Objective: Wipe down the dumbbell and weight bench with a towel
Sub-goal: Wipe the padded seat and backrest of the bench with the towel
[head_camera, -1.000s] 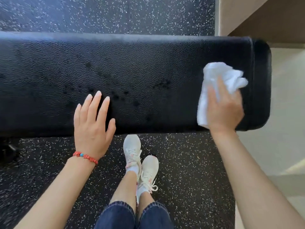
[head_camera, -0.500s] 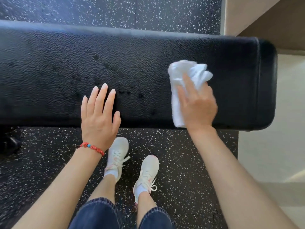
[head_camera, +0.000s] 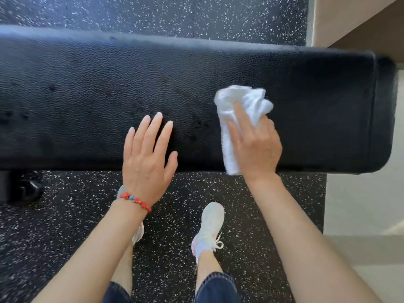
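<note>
Step in hand: bench wipe. My right hand point(head_camera: 254, 145) grips the bunched white towel point(head_camera: 238, 119) on the weight bench point(head_camera: 87, 84), towards its right end. My left hand point(head_camera: 147, 158) lies flat, fingers straight, near edge. Next, I judge: sweep leftward over the dark spots point(head_camera: 196, 127). No dumbbell visible.

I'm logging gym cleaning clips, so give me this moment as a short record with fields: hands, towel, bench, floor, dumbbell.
left hand: left hand flat, fingers straight, on the near part of the bench pad
right hand: right hand presses the towel onto the pad
towel: white towel, bunched, on the pad's right part
bench: black weight bench, textured pad, dark spots left of the towel
floor: black speckled floor
dumbbell: not in view
</note>
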The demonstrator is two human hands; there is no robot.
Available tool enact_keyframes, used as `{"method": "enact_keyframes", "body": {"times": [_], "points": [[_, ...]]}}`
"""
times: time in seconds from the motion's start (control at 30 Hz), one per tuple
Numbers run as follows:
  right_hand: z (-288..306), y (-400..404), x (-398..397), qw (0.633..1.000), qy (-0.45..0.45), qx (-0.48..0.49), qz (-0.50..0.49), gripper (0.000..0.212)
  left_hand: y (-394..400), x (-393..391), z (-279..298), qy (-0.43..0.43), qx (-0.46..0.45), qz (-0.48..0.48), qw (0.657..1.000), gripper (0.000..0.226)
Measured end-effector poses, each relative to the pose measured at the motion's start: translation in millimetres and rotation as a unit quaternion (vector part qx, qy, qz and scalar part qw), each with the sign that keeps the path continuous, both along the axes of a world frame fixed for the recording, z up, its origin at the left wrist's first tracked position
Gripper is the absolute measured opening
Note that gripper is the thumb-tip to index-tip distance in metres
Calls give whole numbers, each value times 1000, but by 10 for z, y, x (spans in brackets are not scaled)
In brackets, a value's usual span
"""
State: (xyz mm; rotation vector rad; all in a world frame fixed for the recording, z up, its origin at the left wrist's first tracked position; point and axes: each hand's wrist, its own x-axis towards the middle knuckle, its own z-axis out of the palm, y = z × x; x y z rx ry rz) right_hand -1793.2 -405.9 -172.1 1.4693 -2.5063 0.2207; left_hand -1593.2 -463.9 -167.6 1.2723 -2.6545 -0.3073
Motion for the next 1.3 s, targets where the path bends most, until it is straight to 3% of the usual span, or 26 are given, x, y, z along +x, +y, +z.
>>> {"method": "enact_keyframes", "body": {"times": [0.07,0.17,0.2,0.27,0.33,0.43,0.5,0.53,0.63,0.7,0.77,0.83,0.9,0.97,1.03,1.13,1.2,1.3], "points": [[10,36,-39,995,-37,-1,-96,28,-108,174,8,-7,-8,8,1000,47],[25,-94,200,952,-182,-28,-244,37,-254,407,2,-14,-16,28,999,46],[13,-159,321,942,-217,-28,-253,39,-286,453,-4,-15,-16,29,999,46],[-16,-297,631,962,-202,-4,-181,35,-321,521,-18,-19,-11,26,999,45],[37,-396,893,993,-100,3,-67,29,-321,552,-11,-23,0,21,1000,46],[75,-352,736,999,-33,-1,10,28,-323,557,23,-24,11,17,1000,47],[81,-220,512,999,11,21,-36,25,-328,553,30,-22,16,19,999,47],[99,-171,435,996,-11,19,-83,26,-328,554,32,-20,19,21,999,47],[144,-254,619,952,-184,-37,-241,31,-315,540,40,-15,23,26,999,47],[75,-385,944,963,-185,-30,-192,31,-324,529,44,-13,27,26,999,47],[78,-459,1204,992,-107,26,-65,26,-337,540,51,-13,29,22,999,46],[91,-447,1173,995,-88,-1,43,27,-358,576,62,-10,35,10,999,47],[112,-424,929,997,-45,19,62,24,-398,624,74,-10,34,8,999,48],[83,-440,573,998,33,56,-16,25,-445,697,82,-14,30,23,999,48],[108,-548,269,988,-53,14,-144,30,-522,770,83,-15,24,35,999,48],[71,-674,261,935,-194,-57,-290,39,-621,836,53,-20,20,37,999,47],[72,-831,482,942,-208,-72,-254,41,-635,830,33,-24,15,34,999,47],[107,-1060,733,991,-111,-44,-52,31,-617,808,22,-26,15,43,999,47]]}}
